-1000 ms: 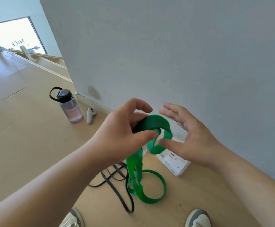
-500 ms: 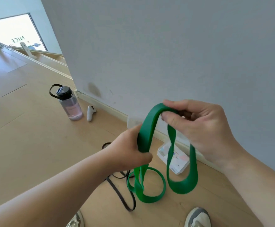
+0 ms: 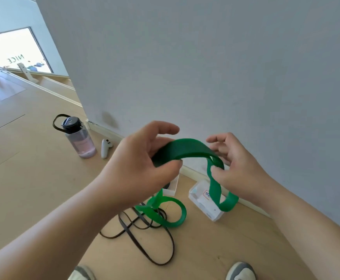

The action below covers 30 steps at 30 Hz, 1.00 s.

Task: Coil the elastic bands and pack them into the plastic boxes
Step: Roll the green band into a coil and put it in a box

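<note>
A wide green elastic band (image 3: 187, 150) arches between my two hands above the floor. My left hand (image 3: 138, 164) pinches one end of the arch between thumb and fingers. My right hand (image 3: 237, 170) holds the other side with its thumb, the fingers spread. Loose green loops hang down and rest on the floor. A thin black band (image 3: 142, 245) lies tangled on the floor beneath. Two clear plastic boxes stand by the wall: one (image 3: 205, 201) with a white label inside, another (image 3: 172, 186) partly hidden behind my left hand.
A grey wall (image 3: 225, 67) rises right in front. A clear water bottle with a black lid (image 3: 78, 138) and a white controller (image 3: 105, 147) stand on the wooden floor at the left. My two shoes (image 3: 240, 271) show at the bottom edge.
My hands have come closer together and the green loop in my right hand has shortened. My right fingers have spread from a closed grip. The view has tilted slightly.
</note>
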Each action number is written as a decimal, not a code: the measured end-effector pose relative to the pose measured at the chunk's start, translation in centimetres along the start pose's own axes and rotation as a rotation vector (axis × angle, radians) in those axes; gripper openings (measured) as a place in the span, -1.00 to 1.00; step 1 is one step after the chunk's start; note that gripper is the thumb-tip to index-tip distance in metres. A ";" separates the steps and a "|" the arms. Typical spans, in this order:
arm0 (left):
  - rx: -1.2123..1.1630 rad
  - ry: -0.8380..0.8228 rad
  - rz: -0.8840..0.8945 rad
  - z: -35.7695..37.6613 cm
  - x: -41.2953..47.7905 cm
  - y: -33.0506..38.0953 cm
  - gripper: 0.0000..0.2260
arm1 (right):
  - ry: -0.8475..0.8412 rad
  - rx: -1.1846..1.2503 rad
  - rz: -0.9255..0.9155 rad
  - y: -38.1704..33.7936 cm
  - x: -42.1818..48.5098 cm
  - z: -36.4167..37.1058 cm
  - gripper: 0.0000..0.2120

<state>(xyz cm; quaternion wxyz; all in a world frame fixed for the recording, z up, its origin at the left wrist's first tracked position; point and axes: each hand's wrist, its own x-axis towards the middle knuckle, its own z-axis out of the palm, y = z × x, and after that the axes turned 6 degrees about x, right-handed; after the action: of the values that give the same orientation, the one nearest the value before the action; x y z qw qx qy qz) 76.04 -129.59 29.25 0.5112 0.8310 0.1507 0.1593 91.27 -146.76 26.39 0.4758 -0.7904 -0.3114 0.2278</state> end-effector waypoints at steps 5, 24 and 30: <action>0.026 -0.030 0.051 0.8 0.9 -0.5 -0.52 | 0.029 0.144 -0.243 -2.0 -0.9 1.8 -0.50; 0.144 0.007 -0.206 2.1 0.7 -6.1 -0.58 | 0.281 0.126 -0.180 -0.3 0.2 0.2 -0.83; -0.217 0.239 -0.074 -1.2 0.3 -1.2 -0.64 | 0.110 0.111 -0.083 0.6 0.5 0.9 -0.77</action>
<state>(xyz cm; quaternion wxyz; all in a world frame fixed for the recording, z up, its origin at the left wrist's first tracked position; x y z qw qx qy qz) 75.74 -127.95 28.69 0.5818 0.7399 0.2231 0.2535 91.18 -146.05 25.46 0.5442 -0.7605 -0.3042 0.1813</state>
